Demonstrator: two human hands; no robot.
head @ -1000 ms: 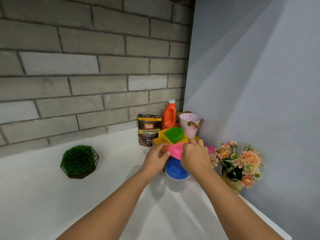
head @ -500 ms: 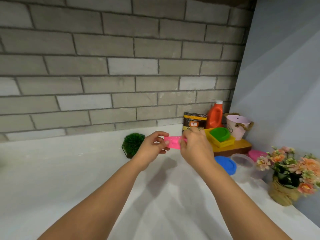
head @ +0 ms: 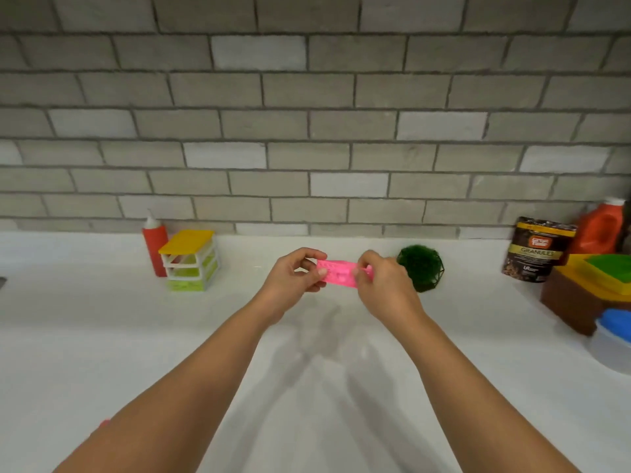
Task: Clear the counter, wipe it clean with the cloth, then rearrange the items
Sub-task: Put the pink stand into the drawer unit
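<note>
The left hand (head: 293,283) and right hand (head: 387,290) hold a flat pink plastic piece (head: 339,274) between them, above the white counter (head: 102,336) and near its middle. The left fingers (head: 304,254) are curled and pinch the left end of the piece; the right fingers (head: 368,259) are curled and pinch its right end. The piece lies roughly level, long side across the view, clear of the counter surface. Its exact type cannot be told.

Behind the right hand, a round green artificial plant in a dark wire frame (head: 425,272) stands on the counter. At the left, a red squeeze bottle (head: 154,247) stands against the grey brick wall (head: 307,131), touching or just beside a small drawer organiser with a yellow top (head: 191,262).

At the right, a dark granules pouch (head: 536,249) stands upright beside an orange jug (head: 599,228). In front of these, a brown block (head: 573,303) carries a yellow tray (head: 580,273), which holds a green container (head: 611,264). Nearer the viewer, a clear container with a blue lid (head: 618,324) sits at the frame edge.
</note>
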